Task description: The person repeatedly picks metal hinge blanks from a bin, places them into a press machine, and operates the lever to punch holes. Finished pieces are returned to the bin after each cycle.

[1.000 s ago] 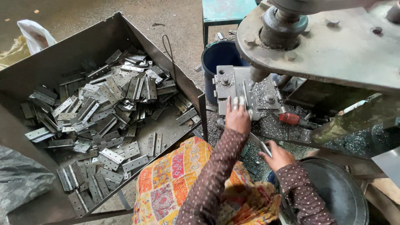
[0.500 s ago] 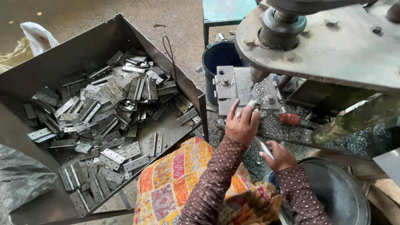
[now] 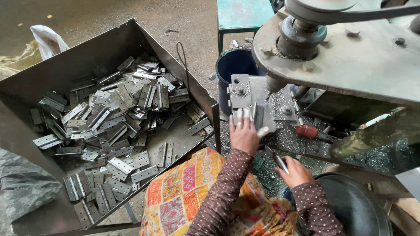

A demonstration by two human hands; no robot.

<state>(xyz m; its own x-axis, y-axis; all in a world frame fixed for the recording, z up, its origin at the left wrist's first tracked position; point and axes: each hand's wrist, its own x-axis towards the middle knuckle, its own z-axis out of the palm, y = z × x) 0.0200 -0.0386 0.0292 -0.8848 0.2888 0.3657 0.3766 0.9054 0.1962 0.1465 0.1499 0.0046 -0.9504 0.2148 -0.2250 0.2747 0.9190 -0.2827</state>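
My left hand [image 3: 243,134], its fingertips wrapped in white tape, rests on the grey steel fixture plate [image 3: 245,89] of a drilling machine. Its fingers grip a small metal hinge leaf [image 3: 253,112] standing on that plate, just left of the machine's spindle [image 3: 274,83]. My right hand [image 3: 296,171] sits lower, near my lap, and holds another flat hinge leaf [image 3: 276,159] pointing up and left. Metal swarf covers the plate and the bench around both hands.
A large steel tray [image 3: 188,83] on my left holds several loose hinges [image 3: 118,118]. A blue bucket [image 3: 234,65] stands behind the fixture, a red-handled tool [image 3: 308,131] lies to its right, and a dark round pan [image 3: 356,205] sits at lower right. The machine's heavy arm [image 3: 358,57] overhangs.
My left hand has slid a little back toward me and to the left on the fixture plate. My right hand has kept its place, still holding its hinge leaf.
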